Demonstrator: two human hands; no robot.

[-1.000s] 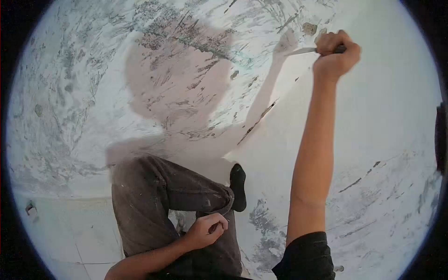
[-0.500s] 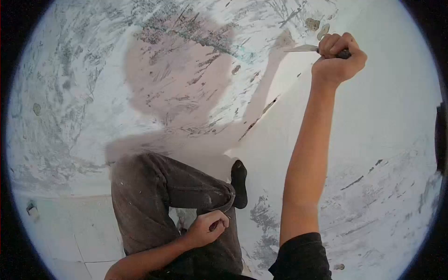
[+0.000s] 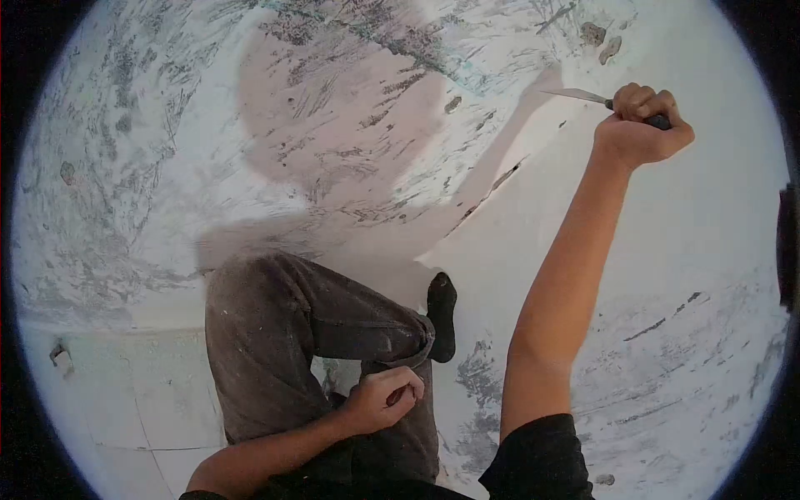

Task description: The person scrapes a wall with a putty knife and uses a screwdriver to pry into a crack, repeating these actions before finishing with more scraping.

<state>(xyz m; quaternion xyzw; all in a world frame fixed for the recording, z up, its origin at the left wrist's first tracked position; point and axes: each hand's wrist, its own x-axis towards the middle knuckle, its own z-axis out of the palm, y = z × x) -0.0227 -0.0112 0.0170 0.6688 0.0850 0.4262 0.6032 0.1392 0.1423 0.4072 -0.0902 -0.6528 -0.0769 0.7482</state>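
Note:
My right hand (image 3: 646,125) is raised at the upper right, its fingers wrapped round the dark handle of a knife (image 3: 575,95). The narrow metal blade points left and tapers to a tip. That tip is close to the white, patchy wall surface (image 3: 492,75); whether it touches cannot be made out. Low in the view, my left hand (image 3: 383,402) rests closed by my bent leg (image 3: 333,325). Something small and reddish-brown shows inside its curled fingers, too hidden to name.
A dark slit (image 3: 487,196) runs diagonally along a joint between two pale surfaces. Chipped spots (image 3: 593,34) mark the upper right. My foot in a black sock (image 3: 442,317) is beside the joint. White tiles (image 3: 125,408) lie at the lower left. My shadow falls across the patchy surface.
My right hand and the knife have shifted right and slightly down in the view. The camera view has also shifted a little. My left hand stays closed by the leg.

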